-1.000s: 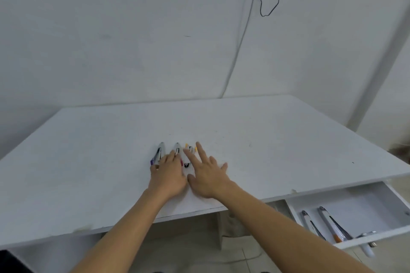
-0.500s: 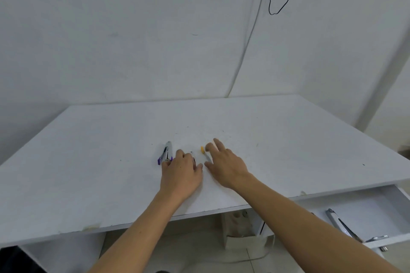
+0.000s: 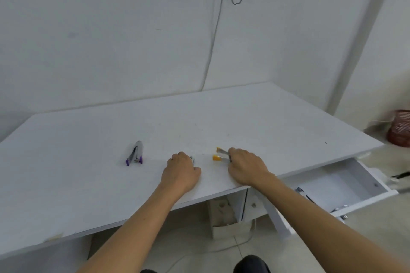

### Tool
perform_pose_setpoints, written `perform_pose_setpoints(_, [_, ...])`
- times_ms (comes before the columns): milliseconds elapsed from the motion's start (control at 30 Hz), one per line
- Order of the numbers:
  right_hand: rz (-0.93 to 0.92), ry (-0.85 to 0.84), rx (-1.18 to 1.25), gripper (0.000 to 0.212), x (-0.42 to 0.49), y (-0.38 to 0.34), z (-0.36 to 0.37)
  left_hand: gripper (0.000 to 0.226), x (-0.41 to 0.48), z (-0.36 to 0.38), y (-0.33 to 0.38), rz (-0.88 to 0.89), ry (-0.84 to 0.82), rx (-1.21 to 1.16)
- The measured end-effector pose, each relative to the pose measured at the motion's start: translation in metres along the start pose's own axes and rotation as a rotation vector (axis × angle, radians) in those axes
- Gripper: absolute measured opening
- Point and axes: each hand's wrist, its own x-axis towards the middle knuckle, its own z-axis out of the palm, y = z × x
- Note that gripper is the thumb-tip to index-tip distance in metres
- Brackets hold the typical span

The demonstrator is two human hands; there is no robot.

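Observation:
Three small metal clip-like tools lie on a white desk (image 3: 266, 122). One with purple tips (image 3: 135, 154) lies alone at the left. My left hand (image 3: 182, 170) covers the middle tool (image 3: 192, 159), fingers curled over it; only a sliver of it shows. My right hand (image 3: 246, 167) grips the tool with orange tips (image 3: 219, 154), whose two orange ends stick out to the left of my fingers.
An open white drawer (image 3: 346, 184) juts out below the desk's right front, with a dark-handled tool (image 3: 304, 194) inside. A red basket (image 3: 399, 128) stands on the floor at far right. A cable (image 3: 213, 46) hangs down the wall.
My hands have spread apart. The right hand has closed on the orange-tipped tool and pulled it right; the left hand has curled over the middle tool. The purple-tipped tool stays put.

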Motion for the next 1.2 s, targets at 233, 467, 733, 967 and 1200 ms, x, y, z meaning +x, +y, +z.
perform_pose_setpoints(233, [0.152, -0.383, 0.847, 0.006, -0.073, 0.093, -0.061, 0.033, -0.018, 0.025, 0.106, 0.318, -0.327, -0.317])
perform_pose_setpoints(467, [0.361, -0.292, 0.1, 0.007, -0.141, 0.214, -0.055, 0.013, -0.047, 0.09, 0.211, 0.337, -0.699, -0.545])
perform_pose_setpoints(733, [0.391, -0.047, -0.208, 0.02, -0.121, 0.264, -0.008, 0.023, -0.042, 0.143, 0.24, 0.105, -0.728, -0.701])
perform_pose_setpoints(967, [0.6, 0.02, -0.284, 0.03, -0.094, 0.282, 0.0, 0.071, -0.017, 0.164, 0.241, 0.112, -0.616, -0.562])
perform_pose_setpoints(1200, [0.599, 0.096, -0.165, 0.031, -0.111, 0.278, -0.014, 0.09, -0.019, 0.187, 0.28, -0.024, -0.732, -0.721])
